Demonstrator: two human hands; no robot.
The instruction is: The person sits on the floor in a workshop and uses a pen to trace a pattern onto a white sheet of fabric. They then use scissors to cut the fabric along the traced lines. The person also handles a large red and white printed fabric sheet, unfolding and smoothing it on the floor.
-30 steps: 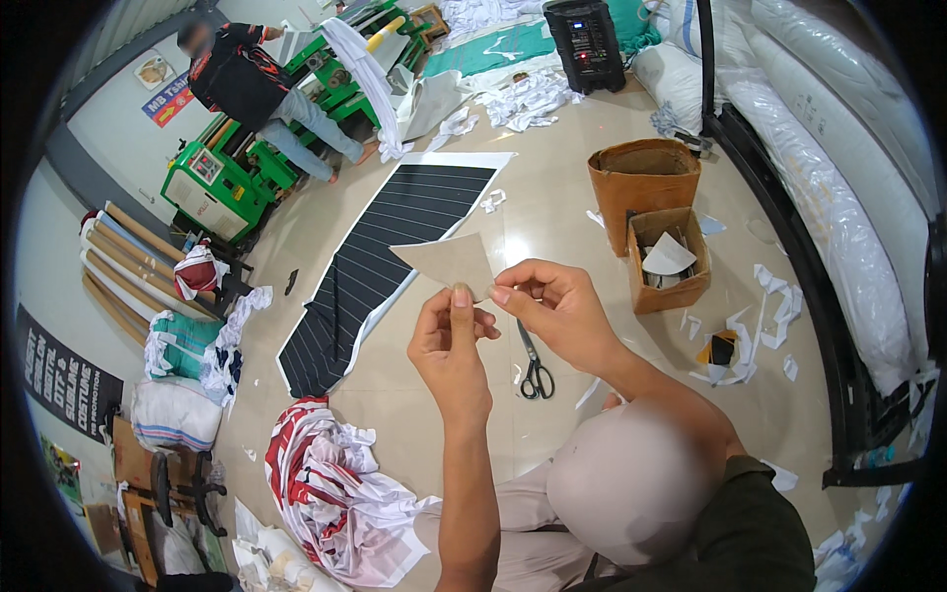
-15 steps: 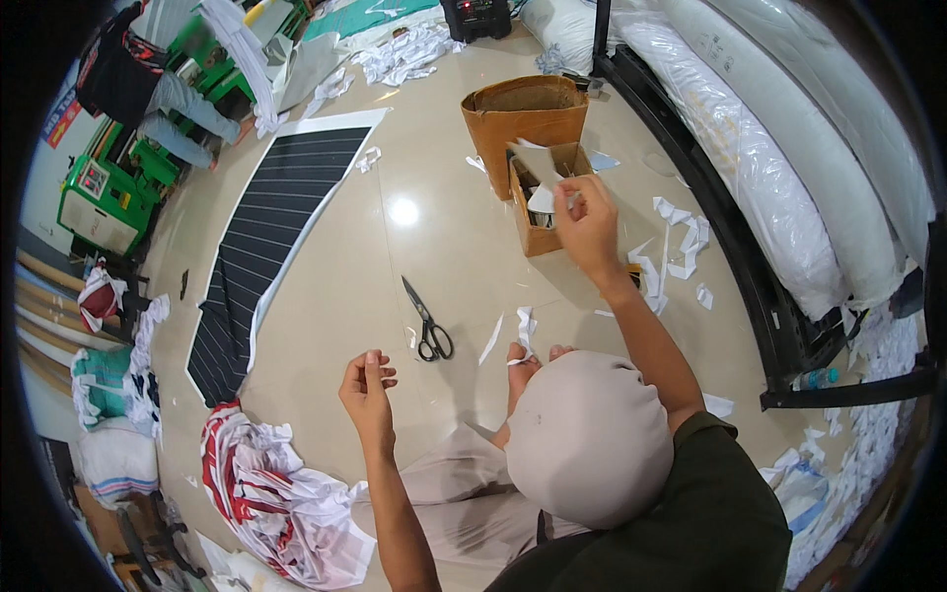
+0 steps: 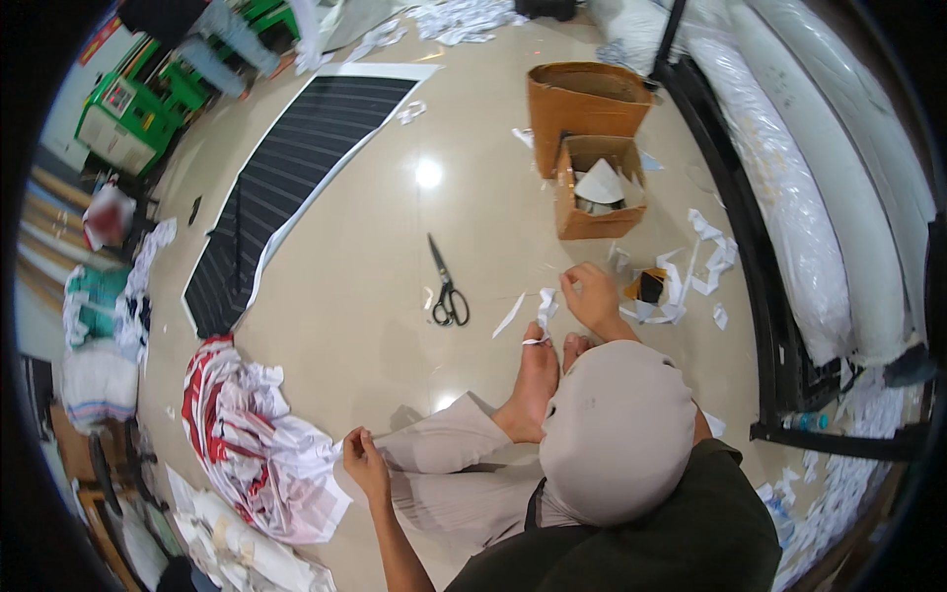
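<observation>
My right hand [image 3: 592, 298] is over the floor beside my feet, fingers bent and partly apart, with nothing visible in it. Beyond it stands an open cardboard box [image 3: 592, 223] holding pale paper pieces [image 3: 599, 182]. My left hand [image 3: 365, 466] is at my bent left knee, thumb and fingers drawn together. Whatever it may hold is too small or hidden to tell. Black-handled scissors [image 3: 449, 296] lie on the floor between the hands and the striped cloth. A white fabric scrap [image 3: 547, 304] lies against my toes. A rounded beige cloth shape [image 3: 617, 434] covers part of my right forearm.
Black pinstriped cloth [image 3: 296, 138] lies far left, with red-and-white fabric [image 3: 256, 434] nearer. Behind the box stands a taller brown carton [image 3: 547, 109]. White scraps [image 3: 712, 252] and a black rack [image 3: 725, 237] with plastic-wrapped rolls are at right. Another person [image 3: 212, 39] stands far left.
My right hand has come back from over the box toward my feet, and the pale piece near its fingers now lies in the box. My left hand has lowered toward my knee. The view has shifted.
</observation>
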